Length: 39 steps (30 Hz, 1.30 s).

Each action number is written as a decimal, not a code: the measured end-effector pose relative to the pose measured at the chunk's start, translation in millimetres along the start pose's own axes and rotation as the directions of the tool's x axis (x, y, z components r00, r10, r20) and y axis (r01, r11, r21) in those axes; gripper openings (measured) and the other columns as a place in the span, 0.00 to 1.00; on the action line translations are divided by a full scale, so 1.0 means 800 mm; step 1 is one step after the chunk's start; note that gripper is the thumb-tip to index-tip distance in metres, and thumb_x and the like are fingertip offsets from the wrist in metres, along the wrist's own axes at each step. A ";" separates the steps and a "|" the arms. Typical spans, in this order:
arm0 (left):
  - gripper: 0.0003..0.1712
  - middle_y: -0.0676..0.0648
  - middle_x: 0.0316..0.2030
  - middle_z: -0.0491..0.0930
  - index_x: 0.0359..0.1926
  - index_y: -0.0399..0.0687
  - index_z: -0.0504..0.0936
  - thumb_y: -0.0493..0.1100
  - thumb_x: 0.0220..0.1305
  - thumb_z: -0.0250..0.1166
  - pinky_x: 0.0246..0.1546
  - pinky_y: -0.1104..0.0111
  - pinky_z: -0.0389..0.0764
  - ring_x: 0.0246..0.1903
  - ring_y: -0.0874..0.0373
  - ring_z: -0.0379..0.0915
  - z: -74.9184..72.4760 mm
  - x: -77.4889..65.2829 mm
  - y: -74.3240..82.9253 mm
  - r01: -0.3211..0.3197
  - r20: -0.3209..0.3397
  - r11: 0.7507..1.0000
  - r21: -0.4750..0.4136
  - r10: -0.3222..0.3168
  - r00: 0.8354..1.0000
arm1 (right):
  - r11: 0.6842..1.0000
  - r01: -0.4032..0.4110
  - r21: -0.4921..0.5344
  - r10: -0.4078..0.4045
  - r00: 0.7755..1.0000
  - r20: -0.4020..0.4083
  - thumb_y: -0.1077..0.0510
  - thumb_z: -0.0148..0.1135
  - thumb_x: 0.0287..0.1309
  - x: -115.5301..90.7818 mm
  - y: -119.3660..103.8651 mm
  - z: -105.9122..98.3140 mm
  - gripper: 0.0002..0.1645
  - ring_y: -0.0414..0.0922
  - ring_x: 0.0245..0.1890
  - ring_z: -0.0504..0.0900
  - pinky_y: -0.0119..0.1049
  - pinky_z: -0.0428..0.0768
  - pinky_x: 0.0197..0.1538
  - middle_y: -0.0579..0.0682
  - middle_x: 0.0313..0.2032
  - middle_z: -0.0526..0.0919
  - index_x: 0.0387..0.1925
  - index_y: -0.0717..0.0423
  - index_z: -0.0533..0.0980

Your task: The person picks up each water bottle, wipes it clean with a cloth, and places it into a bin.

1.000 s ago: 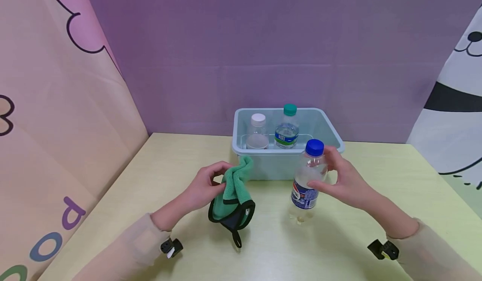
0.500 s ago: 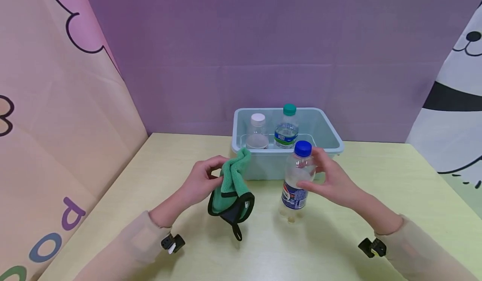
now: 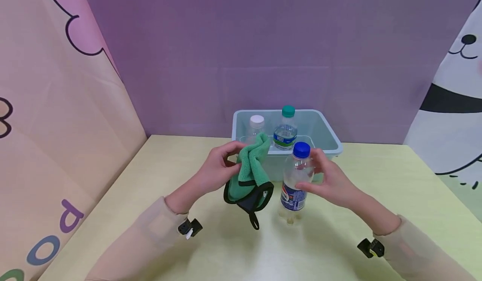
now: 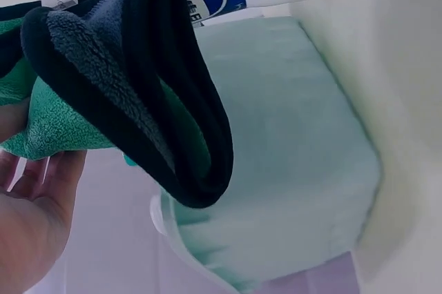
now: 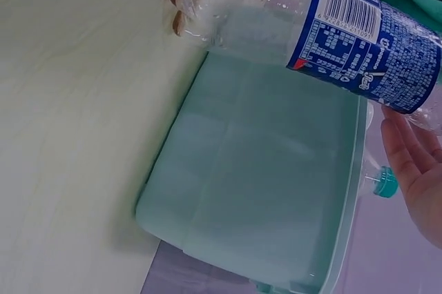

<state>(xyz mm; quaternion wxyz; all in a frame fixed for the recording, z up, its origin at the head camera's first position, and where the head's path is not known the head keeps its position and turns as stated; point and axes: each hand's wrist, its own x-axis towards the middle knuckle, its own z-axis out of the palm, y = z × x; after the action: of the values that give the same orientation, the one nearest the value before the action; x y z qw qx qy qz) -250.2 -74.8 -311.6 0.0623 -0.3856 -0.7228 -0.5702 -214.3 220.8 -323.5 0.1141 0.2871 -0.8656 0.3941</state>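
Note:
My left hand (image 3: 216,169) pinches a green cloth (image 3: 251,168) with black edging and a dark side, which hangs in folds with its loop pointing down. In the left wrist view the cloth (image 4: 72,125) overlaps the bottle's label. Fingers and thumb of my right hand (image 3: 335,183) grip a clear plastic bottle (image 3: 294,196) with a blue cap and blue label. The bottle is upright, just right of the cloth and in front of the bin. Its barcode side shows in the right wrist view, above the spread fingers (image 5: 407,145).
A pale blue plastic bin (image 3: 331,145) stands at the back of the light wooden table (image 3: 180,155). Inside are a white-capped bottle (image 3: 257,123), partly hidden by the cloth, and a green-capped bottle (image 3: 285,134). A purple backdrop (image 3: 226,42) rises behind the table.
The left hand has carried the cloth right and upward, close to the bottle. The right hand has brought the bottle a little to the left, then held it nearly still.

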 end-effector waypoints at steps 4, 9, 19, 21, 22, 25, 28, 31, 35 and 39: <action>0.19 0.40 0.46 0.79 0.53 0.33 0.78 0.24 0.60 0.60 0.39 0.63 0.82 0.46 0.50 0.76 0.009 0.015 0.005 -0.015 0.040 1.000 0.022 0.015 0.999 | 1.000 0.008 -0.007 -0.008 1.000 -0.010 0.63 0.74 0.50 -0.001 0.000 0.000 0.38 0.54 0.46 0.81 0.45 0.81 0.43 0.59 0.51 0.77 0.58 0.61 0.62; 0.19 0.41 0.48 0.79 0.54 0.34 0.77 0.25 0.62 0.60 0.39 0.64 0.82 0.48 0.51 0.76 0.020 0.029 0.008 -0.042 0.091 0.999 0.024 0.040 0.995 | 1.000 0.006 -0.012 -0.006 1.000 -0.024 0.63 0.75 0.48 -0.003 0.001 0.000 0.39 0.61 0.45 0.82 0.53 0.82 0.41 0.63 0.54 0.75 0.57 0.61 0.62; 0.20 0.43 0.48 0.78 0.55 0.36 0.78 0.24 0.61 0.59 0.36 0.68 0.82 0.45 0.56 0.74 0.039 0.050 0.005 -0.115 0.186 0.989 0.088 0.098 0.978 | 0.998 0.053 -0.023 -0.054 0.998 -0.035 0.65 0.76 0.46 -0.005 0.006 -0.002 0.39 0.59 0.43 0.83 0.48 0.83 0.41 0.62 0.52 0.76 0.56 0.61 0.62; 0.20 0.42 0.48 0.78 0.55 0.35 0.78 0.24 0.62 0.59 0.35 0.67 0.82 0.45 0.55 0.74 0.043 0.051 0.002 -0.125 0.188 0.988 0.092 0.106 0.976 | 0.998 0.063 -0.019 -0.064 0.997 -0.037 0.65 0.76 0.46 -0.005 0.007 -0.002 0.39 0.58 0.42 0.84 0.48 0.83 0.41 0.62 0.52 0.76 0.56 0.61 0.62; 0.19 0.42 0.47 0.78 0.54 0.35 0.78 0.24 0.62 0.59 0.35 0.67 0.82 0.45 0.55 0.74 0.044 0.051 0.000 -0.124 0.186 0.988 0.093 0.105 0.977 | 0.997 0.071 -0.018 -0.071 0.997 -0.040 0.66 0.76 0.45 -0.005 0.007 -0.002 0.39 0.58 0.42 0.84 0.48 0.83 0.41 0.63 0.52 0.77 0.55 0.62 0.62; 0.18 0.42 0.48 0.78 0.54 0.36 0.77 0.25 0.63 0.59 0.38 0.67 0.82 0.47 0.53 0.74 0.048 0.048 -0.005 -0.089 0.180 0.993 0.083 0.073 0.981 | 0.998 0.067 -0.008 -0.067 0.997 -0.044 0.66 0.76 0.45 -0.006 0.006 -0.001 0.39 0.59 0.42 0.84 0.48 0.83 0.40 0.63 0.52 0.76 0.55 0.62 0.63; 0.18 0.43 0.48 0.78 0.54 0.37 0.77 0.26 0.64 0.59 0.40 0.68 0.81 0.48 0.52 0.74 0.050 0.044 -0.014 -0.039 0.176 0.994 0.100 0.021 0.984 | 0.998 0.063 -0.002 -0.063 0.997 -0.051 0.66 0.76 0.45 -0.006 0.005 0.000 0.39 0.60 0.42 0.84 0.49 0.83 0.40 0.63 0.52 0.76 0.55 0.62 0.63; 0.17 0.44 0.47 0.79 0.52 0.38 0.78 0.26 0.63 0.59 0.42 0.69 0.80 0.47 0.52 0.74 0.054 0.037 -0.025 -0.002 0.176 0.992 0.129 -0.021 0.984 | 0.998 0.057 0.001 -0.057 0.997 -0.052 0.66 0.76 0.45 -0.006 0.005 0.001 0.39 0.60 0.43 0.83 0.49 0.83 0.40 0.63 0.53 0.76 0.56 0.62 0.63; 0.16 0.44 0.45 0.80 0.50 0.39 0.78 0.25 0.61 0.60 0.45 0.68 0.78 0.46 0.52 0.75 0.061 0.026 -0.045 0.006 0.227 0.983 0.183 -0.048 0.973 | 0.998 0.063 -0.001 -0.063 0.997 -0.052 0.66 0.76 0.46 -0.006 0.006 0.002 0.39 0.58 0.43 0.84 0.48 0.83 0.40 0.63 0.53 0.76 0.57 0.62 0.62; 0.15 0.45 0.44 0.80 0.48 0.38 0.78 0.25 0.60 0.61 0.47 0.68 0.76 0.45 0.53 0.76 0.068 0.018 -0.063 0.005 0.287 0.972 0.236 -0.075 0.955 | 0.997 0.077 0.003 -0.076 0.996 -0.052 0.66 0.76 0.45 -0.005 0.006 0.002 0.39 0.56 0.43 0.84 0.47 0.83 0.40 0.63 0.53 0.76 0.56 0.62 0.63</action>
<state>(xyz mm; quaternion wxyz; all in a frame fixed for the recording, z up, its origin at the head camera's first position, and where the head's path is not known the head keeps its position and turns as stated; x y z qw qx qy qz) -272.5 -23.0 -361.9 -0.0128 -0.4412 -0.7935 -0.4190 -213.9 223.8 -329.4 0.1507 0.3101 -0.8496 0.3991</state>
